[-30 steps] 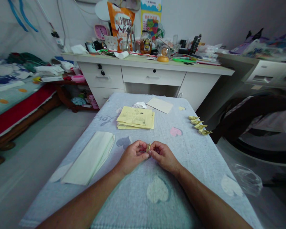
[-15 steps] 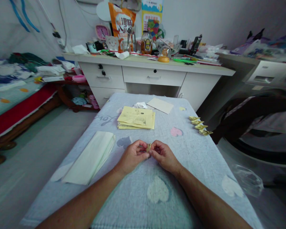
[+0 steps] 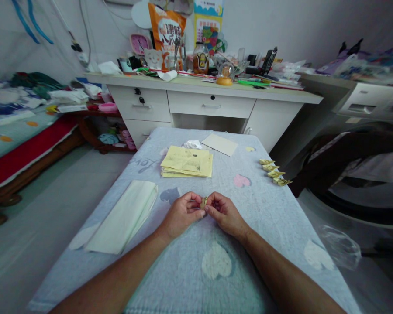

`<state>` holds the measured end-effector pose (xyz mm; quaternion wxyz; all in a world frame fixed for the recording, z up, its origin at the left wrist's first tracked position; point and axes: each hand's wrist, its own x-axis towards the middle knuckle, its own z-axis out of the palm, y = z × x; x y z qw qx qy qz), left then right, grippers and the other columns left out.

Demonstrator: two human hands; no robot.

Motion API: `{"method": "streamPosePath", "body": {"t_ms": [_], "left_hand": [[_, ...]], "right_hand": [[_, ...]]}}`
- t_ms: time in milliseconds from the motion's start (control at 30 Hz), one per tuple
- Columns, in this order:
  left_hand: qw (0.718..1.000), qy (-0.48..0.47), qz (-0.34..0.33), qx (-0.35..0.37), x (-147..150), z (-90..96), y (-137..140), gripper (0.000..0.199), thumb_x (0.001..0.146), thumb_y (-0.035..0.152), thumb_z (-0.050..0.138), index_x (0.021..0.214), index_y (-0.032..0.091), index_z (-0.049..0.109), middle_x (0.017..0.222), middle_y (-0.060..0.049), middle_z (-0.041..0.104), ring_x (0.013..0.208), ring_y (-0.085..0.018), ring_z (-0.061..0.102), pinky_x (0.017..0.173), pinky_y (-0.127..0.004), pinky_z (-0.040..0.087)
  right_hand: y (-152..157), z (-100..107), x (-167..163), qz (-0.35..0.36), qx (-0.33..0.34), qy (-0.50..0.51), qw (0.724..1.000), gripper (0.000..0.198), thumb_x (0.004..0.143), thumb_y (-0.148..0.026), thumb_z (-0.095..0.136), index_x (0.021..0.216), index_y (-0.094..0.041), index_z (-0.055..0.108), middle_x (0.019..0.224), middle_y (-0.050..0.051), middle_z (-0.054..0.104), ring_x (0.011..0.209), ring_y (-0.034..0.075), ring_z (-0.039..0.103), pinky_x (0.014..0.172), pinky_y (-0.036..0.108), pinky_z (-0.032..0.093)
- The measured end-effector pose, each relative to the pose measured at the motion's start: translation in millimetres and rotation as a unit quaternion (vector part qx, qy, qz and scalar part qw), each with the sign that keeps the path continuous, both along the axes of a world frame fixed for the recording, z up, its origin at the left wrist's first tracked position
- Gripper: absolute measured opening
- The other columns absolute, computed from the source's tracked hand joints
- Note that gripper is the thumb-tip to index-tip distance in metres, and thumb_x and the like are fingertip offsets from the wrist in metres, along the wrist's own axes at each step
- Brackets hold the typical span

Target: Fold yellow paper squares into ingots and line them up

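Table is covered with a light blue heart-patterned cloth (image 3: 265, 205). A stack of yellow printed paper sheets (image 3: 186, 160) is placed just beyond the hands, slightly left; behind it, a crumpled white tissue (image 3: 192, 144) and a flat cream rectangular card (image 3: 220, 144) are seen. A long, pale greenish-white folded sheet (image 3: 121, 220) is laid to the left, near the left forearm. Four small yellow boat-shaped paper folds (image 3: 275, 173) are lined up at the right edge, well apart from the hands. The far side is closed off by a white desk with drawers (image 3: 190, 104), its top crowded with an orange snack bag (image 3: 157, 22), a pink clock (image 3: 139, 43) and a brown-filled glass jar (image 3: 201, 63).

A small folded yellowish paper piece (image 3: 203, 203) is held above the cloth, between the fingertips of the left hand (image 3: 185, 213) and the right hand (image 3: 225, 213). Both hands are pinched narrow on it, thumbs toward the body, fingers curled. The piece is partly covered by fingers; its exact shape cannot be told.
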<state>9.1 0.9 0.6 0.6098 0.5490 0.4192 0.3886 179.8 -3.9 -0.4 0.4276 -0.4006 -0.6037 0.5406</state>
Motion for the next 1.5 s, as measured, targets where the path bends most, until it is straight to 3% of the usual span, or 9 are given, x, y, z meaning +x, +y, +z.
{"method": "streamPosePath", "body": {"t_ms": [667,933,1100,1233,1333,1500], "left_hand": [[0.999,-0.03,-0.001,-0.012,-1.1,-0.1,0.1,0.032,0.068,0.021,0.074,0.09,0.017,0.051,0.09,-0.003,0.067,0.086,-0.015,0.064,0.076,-0.026,0.05],[0.999,-0.033,0.011,-0.013,1.0,2.7,-1.3,0.03,0.067,0.02,0.075,0.089,0.016,0.053,0.092,-0.004,0.066,0.087,-0.015,0.064,0.073,-0.024,0.051],[0.999,-0.042,0.024,-0.007,2.2,0.5,-1.3,0.027,0.07,0.022,0.074,0.088,0.016,0.054,0.091,-0.003,0.065,0.085,-0.015,0.064,0.073,-0.024,0.051],[0.998,-0.052,0.034,-0.01,2.3,1.2,-2.1,0.021,0.075,0.023,0.07,0.088,0.015,0.055,0.085,-0.002,0.065,0.079,-0.012,0.063,0.071,-0.022,0.049],[0.998,-0.047,0.035,-0.018,2.5,2.7,-3.0,0.019,0.078,0.026,0.066,0.09,0.015,0.055,0.081,-0.001,0.065,0.07,-0.011,0.062,0.067,-0.023,0.049],[0.996,-0.053,0.027,-0.062,2.9,2.7,-3.3,0.03,0.079,0.039,0.064,0.094,0.018,0.05,0.082,-0.003,0.067,0.074,-0.017,0.066,0.063,-0.029,0.054]], "right_hand": [[-0.8,1.4,1.0,0.021,0.007,0.007,1.0,0.025,0.082,-0.039,0.066,0.078,-0.019,0.051,0.073,-0.002,0.055,0.066,0.011,0.048,0.064,0.024,0.04],[-1.4,5.1,-2.3,-0.023,0.024,-0.011,0.999,0.021,0.078,-0.031,0.066,0.083,-0.021,0.048,0.07,-0.004,0.05,0.06,0.01,0.043,0.055,0.021,0.036],[-2.7,4.8,-1.0,-0.024,0.091,-0.05,0.994,0.009,0.082,-0.019,0.058,0.09,-0.02,0.054,0.08,-0.001,0.051,0.067,0.011,0.047,0.06,0.023,0.038],[-2.3,5.5,0.3,-0.034,0.158,-0.098,0.982,0.014,0.08,-0.01,0.055,0.089,-0.02,0.059,0.087,0.002,0.05,0.074,0.013,0.049,0.064,0.024,0.04],[-1.5,6.3,0.5,-0.032,0.168,-0.109,0.979,0.019,0.079,-0.008,0.053,0.091,-0.02,0.06,0.088,0.003,0.05,0.074,0.014,0.05,0.062,0.024,0.04],[-2.0,6.3,1.6,-0.031,0.176,-0.123,0.976,0.023,0.078,-0.005,0.051,0.092,-0.021,0.06,0.089,0.003,0.05,0.073,0.013,0.05,0.063,0.025,0.041]]}}
